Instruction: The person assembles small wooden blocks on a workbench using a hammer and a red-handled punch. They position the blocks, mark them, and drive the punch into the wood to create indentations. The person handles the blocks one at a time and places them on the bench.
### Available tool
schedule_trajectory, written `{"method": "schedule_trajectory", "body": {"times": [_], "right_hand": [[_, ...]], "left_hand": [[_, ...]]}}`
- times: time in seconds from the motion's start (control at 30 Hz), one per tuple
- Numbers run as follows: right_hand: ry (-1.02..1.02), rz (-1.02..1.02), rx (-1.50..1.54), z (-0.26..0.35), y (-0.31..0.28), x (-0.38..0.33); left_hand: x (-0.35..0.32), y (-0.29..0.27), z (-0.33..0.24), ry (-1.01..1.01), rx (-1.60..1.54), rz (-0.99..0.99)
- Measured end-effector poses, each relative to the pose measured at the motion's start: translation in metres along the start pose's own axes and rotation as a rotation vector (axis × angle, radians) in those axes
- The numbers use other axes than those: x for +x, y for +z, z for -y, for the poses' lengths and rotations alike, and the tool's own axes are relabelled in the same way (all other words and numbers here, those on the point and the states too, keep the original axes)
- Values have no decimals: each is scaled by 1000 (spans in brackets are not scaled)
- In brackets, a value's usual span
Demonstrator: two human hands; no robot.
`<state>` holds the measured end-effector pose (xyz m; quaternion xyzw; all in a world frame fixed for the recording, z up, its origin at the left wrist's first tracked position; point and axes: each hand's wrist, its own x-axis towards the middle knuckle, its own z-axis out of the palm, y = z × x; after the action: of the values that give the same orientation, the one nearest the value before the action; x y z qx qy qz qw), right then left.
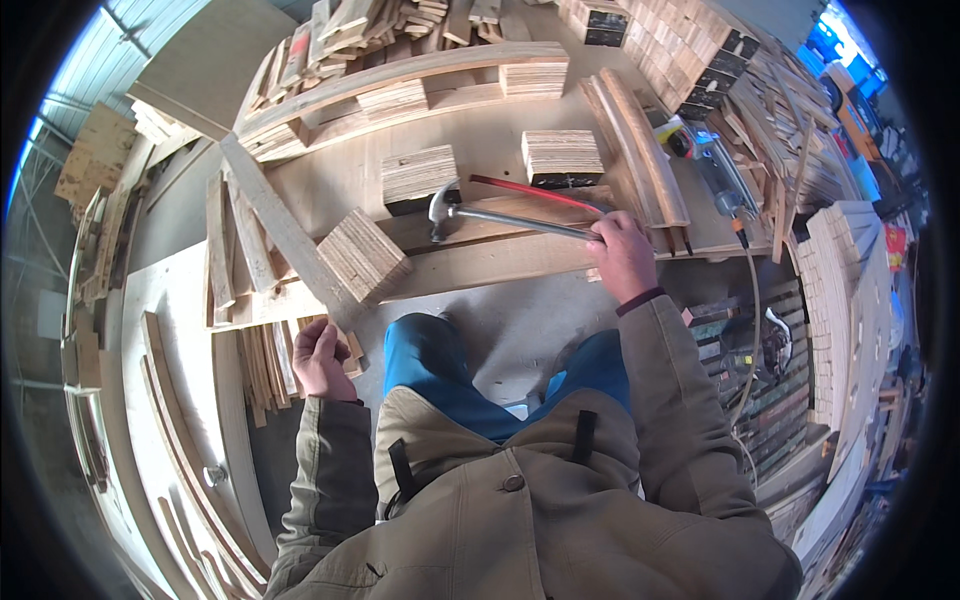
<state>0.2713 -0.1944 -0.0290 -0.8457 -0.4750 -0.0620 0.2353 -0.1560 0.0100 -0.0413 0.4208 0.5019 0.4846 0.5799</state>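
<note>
My right hand [625,258] is closed around the handle of a claw hammer [520,221], whose metal head points left over the boards of the bench. Beyond the handle runs a thin red bar [530,189]; its right end reaches close to my fingers, and I cannot tell whether it lies loose. My left hand [322,362] is curled by the near end of a long plank [285,220], fingers pressed together; anything inside them is hidden. A tilted layered wood block [364,254] sits just right of that plank. Two more layered blocks [420,174] [562,153] stand farther back.
Two long boards with blocks between them [400,78] cross the back of the bench. Rounded wooden lengths [640,150] lie at the right, near a power tool [722,180] with a trailing cord. A circular saw [772,345] rests lower right. Stacked timber [690,50] rises behind.
</note>
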Motion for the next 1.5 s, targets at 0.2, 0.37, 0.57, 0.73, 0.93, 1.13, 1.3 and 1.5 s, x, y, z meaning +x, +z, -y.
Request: {"method": "schedule_trajectory", "body": {"times": [0.2,0.37,0.57,0.73,0.93,1.13,1.3,1.5], "right_hand": [[-17,-107,35,9,-3,-10],[48,-130,19,16,-4,-25],[58,-199,110,18,-4,-52],[111,-191,150,16,-3,-76],[121,-222,243,24,-1,-94],[106,-202,388,42,1,-103],[78,-147,515,66,2,-108],[43,-22,677,99,-3,-113]], "left_hand": [[5,-5,4,-129,139,-14],[5,-1,11,-252,9,94],[16,2,12,-307,-134,127],[15,-4,12,-260,-182,110],[13,-30,1,-209,-230,121],[4,-43,-6,-191,-284,231],[-10,-43,-10,-172,-366,247],[-23,-36,-11,-135,-390,276]]}}
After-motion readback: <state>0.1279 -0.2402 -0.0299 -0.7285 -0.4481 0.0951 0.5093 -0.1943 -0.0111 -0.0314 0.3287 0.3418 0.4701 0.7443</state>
